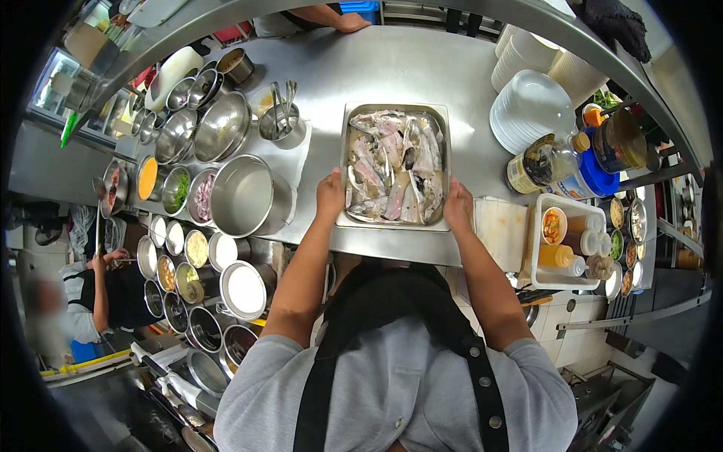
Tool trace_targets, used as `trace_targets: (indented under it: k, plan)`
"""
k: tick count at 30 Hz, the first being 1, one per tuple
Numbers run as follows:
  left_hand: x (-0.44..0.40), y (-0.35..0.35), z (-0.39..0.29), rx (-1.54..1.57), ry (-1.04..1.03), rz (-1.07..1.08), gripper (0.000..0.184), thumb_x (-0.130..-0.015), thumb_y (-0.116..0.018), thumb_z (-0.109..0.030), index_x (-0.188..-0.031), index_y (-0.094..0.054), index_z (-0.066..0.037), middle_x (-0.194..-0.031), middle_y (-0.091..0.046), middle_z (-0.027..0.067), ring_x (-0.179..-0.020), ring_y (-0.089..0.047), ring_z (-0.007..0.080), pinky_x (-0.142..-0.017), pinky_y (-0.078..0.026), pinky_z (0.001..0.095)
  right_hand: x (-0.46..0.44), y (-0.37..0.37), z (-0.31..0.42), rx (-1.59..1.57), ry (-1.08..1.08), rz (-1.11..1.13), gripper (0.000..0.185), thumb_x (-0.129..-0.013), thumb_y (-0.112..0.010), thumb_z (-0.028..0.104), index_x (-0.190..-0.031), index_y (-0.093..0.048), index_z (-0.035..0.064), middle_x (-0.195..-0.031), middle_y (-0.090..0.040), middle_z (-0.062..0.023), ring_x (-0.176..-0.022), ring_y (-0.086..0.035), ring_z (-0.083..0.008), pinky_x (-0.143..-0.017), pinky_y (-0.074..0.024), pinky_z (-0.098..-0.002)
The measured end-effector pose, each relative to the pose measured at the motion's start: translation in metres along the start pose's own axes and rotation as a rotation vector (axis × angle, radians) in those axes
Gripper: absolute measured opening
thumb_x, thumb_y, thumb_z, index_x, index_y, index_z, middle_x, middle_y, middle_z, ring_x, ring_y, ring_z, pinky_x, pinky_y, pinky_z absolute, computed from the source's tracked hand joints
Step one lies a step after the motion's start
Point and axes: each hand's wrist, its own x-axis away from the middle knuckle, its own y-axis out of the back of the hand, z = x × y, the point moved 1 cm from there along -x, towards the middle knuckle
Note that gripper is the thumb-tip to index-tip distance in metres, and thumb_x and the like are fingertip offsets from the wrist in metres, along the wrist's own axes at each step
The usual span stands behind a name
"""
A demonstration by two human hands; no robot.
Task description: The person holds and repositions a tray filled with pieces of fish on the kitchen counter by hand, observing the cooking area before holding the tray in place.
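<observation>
A rectangular metal tray (396,107) rests on the steel counter in front of me, filled with raw fish pieces (395,166) showing silvery skin and pinkish flesh. My left hand (329,196) grips the tray's left side near its front corner. On the opposite side, my right hand (457,205) holds the right edge. Fingers of both hands are partly hidden against the tray's walls. Just right of my right hand lies a pale cutting board (501,233). Left of the tray stands a metal pot (280,129) with several utensils in it.
A large empty pot (245,196) and several metal bowls (222,126) crowd the left. Stacked white plates (531,113), an oil bottle (546,162) and a white bin (536,264) of sauce bottles stand right. A co-worker (105,294) is at left; another person's hand (352,22) touches the far edge.
</observation>
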Motion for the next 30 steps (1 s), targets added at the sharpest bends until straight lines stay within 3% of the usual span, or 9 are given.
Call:
trace_targets:
  k: [1,4,16,19,30]
  plan:
    - [0.001,0.0,-0.002,-0.003,0.012,-0.001,0.053,-0.097,-0.041,-0.038,-0.071,-0.055,0.006,-0.061,-0.054,0.0181,-0.058,-0.049,0.0256,-0.063,-0.042,0.0377,0.0,0.0,0.002,0.002,-0.015,-0.011,0.049,-0.097,-0.035,0.036,-0.084,-0.059,-0.0038,-0.076,-0.059,-0.0246,-0.073,-0.056,-0.0395,-0.071,-0.0428,-0.0427]
    - [0.0,0.001,-0.001,-0.009,0.03,0.011,0.053,-0.097,-0.041,-0.038,-0.072,-0.056,0.006,-0.062,-0.055,0.0184,-0.059,-0.049,0.0259,-0.064,-0.042,0.0376,-0.004,-0.002,-0.007,0.018,-0.074,0.046,0.049,-0.097,-0.039,0.038,-0.089,-0.061,-0.0041,-0.073,-0.061,-0.0177,-0.068,-0.056,-0.0273,-0.069,-0.0441,-0.0374]
    - [0.001,0.002,-0.006,-0.01,0.023,0.012,0.053,-0.097,-0.042,-0.038,-0.071,-0.056,0.006,-0.061,-0.055,0.0166,-0.057,-0.048,0.0233,-0.062,-0.042,0.0363,-0.004,-0.003,-0.008,-0.013,-0.088,0.016,0.051,-0.097,-0.039,0.04,-0.082,-0.06,-0.0038,-0.067,-0.058,-0.0136,-0.064,-0.052,-0.0213,-0.066,-0.0429,-0.0357]
    - [-0.002,0.001,0.0,0.018,0.046,0.012,0.053,-0.097,-0.043,-0.039,-0.069,-0.055,0.005,-0.058,-0.052,0.0144,-0.055,-0.046,0.0211,-0.06,-0.041,0.0357,-0.004,-0.003,-0.007,-0.04,-0.081,0.046,0.049,-0.097,-0.037,0.037,-0.086,-0.061,-0.004,-0.077,-0.061,-0.0229,-0.075,-0.059,-0.037,-0.072,-0.0437,-0.0411]
    - [0.0,0.001,-0.003,0.067,0.04,-0.004,0.052,-0.097,-0.044,-0.037,-0.069,-0.055,0.005,-0.057,-0.051,0.0118,-0.055,-0.044,0.0194,-0.059,-0.04,0.0354,-0.006,-0.005,-0.011,-0.049,-0.07,0.032,0.048,-0.096,-0.038,0.038,-0.08,-0.055,-0.0039,-0.072,-0.056,-0.0223,-0.068,-0.053,-0.0347,-0.069,-0.0417,-0.0401]
